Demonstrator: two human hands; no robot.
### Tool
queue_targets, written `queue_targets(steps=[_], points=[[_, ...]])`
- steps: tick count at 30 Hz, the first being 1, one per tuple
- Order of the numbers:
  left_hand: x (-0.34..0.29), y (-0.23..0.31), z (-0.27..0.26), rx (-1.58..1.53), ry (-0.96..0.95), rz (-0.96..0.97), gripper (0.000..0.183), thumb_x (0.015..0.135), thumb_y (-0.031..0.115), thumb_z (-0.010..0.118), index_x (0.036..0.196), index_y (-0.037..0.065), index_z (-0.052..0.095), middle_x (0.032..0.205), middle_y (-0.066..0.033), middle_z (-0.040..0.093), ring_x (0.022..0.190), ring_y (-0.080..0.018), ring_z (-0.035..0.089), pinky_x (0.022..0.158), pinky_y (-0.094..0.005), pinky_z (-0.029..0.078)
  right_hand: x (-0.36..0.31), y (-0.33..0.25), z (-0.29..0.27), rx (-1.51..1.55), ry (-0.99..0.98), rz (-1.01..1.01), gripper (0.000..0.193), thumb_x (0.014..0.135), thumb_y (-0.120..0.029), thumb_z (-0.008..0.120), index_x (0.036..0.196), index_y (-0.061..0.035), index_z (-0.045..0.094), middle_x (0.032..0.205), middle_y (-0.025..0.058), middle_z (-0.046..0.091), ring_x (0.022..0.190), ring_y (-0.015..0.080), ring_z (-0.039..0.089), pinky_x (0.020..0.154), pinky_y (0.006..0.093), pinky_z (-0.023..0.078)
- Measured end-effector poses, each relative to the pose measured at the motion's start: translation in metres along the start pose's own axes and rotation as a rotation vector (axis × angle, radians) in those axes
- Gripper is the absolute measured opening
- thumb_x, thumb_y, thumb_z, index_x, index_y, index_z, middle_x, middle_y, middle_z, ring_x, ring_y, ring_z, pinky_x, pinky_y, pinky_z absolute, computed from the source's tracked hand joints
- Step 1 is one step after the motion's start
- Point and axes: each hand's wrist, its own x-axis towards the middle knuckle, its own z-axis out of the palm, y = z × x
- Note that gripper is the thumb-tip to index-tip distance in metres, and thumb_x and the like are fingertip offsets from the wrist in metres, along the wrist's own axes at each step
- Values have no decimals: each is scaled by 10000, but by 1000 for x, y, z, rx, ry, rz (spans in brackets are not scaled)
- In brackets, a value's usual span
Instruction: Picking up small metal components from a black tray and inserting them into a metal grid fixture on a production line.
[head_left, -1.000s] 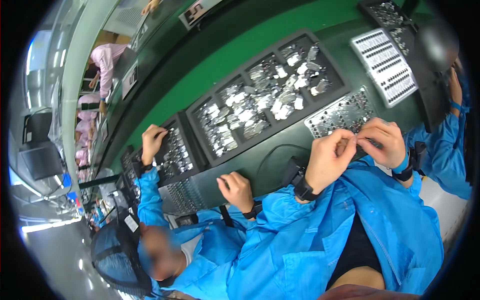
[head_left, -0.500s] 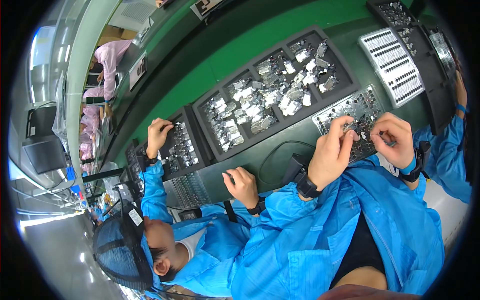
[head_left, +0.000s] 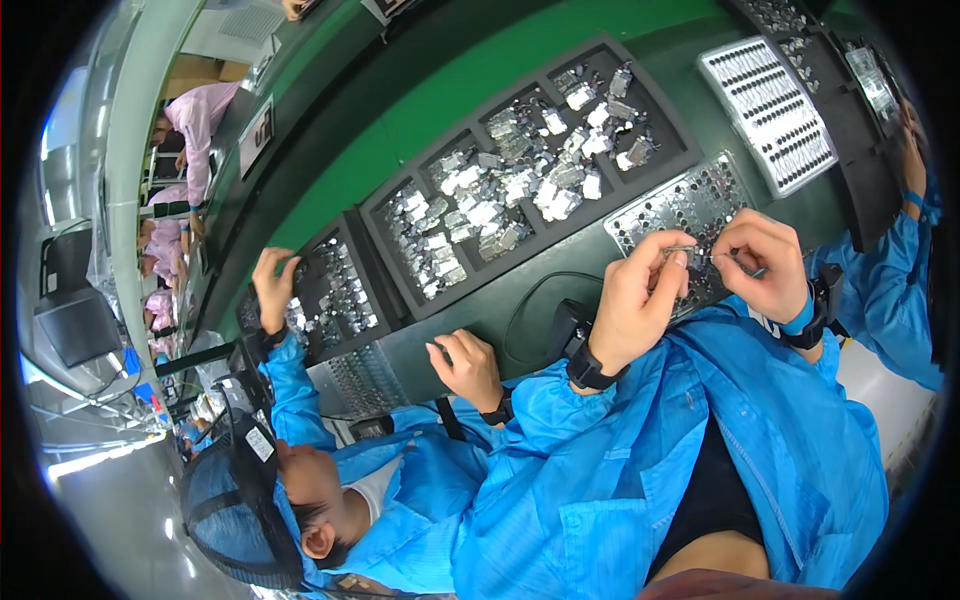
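My left hand pinches a small silvery metal part between thumb and fingers. Close to its right, my right hand has thumb and forefinger pressed together at that part; whatever lies between those fingertips is too small to make out. Both hands are over a clear, shiny tray dotted with small round black pieces, which they partly cover. Beyond them lies a large black compartment tray, heaped with many loose silvery parts trailing short dark leads.
A white tray with rows of black pieces lies at the far right, beside black trays. On my left a co-worker in blue reaches over a smaller parts tray. A black cable curves across the green bench.
The view has shifted, carrying the scene leftward. My right fingertips have come nearer to my left ones and the metal part. The co-worker's far hand has drawn back from the smaller tray.
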Motion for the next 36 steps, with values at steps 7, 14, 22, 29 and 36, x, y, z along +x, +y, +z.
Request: queue_targets(steps=[7,14,22,29,36], points=[[-3,-7,-3,-103,57,-33,196,1033,71,543,1198,11,630,714,7,599,647,-33,510,576,-208,407,5,0,3,40,-5,89,91,784,-3,710,862,-40,680,783,44,617,564,129,507,504,276,385],[-3,-8,-7,-31,26,-46,201,1021,65,556,1206,27,626,708,10,605,618,-26,502,547,-206,384,3,-5,4,53,-6,136,76,818,-47,717,881,-30,678,787,50,630,593,144,535,519,286,411],[1,-2,-6,105,56,6,200,1020,63,553,1206,38,622,714,-25,630,646,-57,571,584,-230,453,8,0,12,71,-31,210,82,821,-64,729,885,-26,696,751,50,615,548,126,482,507,285,384],[1,8,0,231,59,44,198,1018,58,555,1204,31,617,750,-44,647,679,-88,612,621,-251,492,4,-2,9,111,26,198,84,820,-85,733,882,-38,701,704,53,607,527,128,478,496,290,380],[-3,11,3,393,101,89,194,1009,32,546,1186,1,619,777,-96,658,700,-160,662,654,-300,523,2,6,15,126,63,187,101,841,-135,726,854,-40,696,582,79,560,480,153,528,480,301,406]])
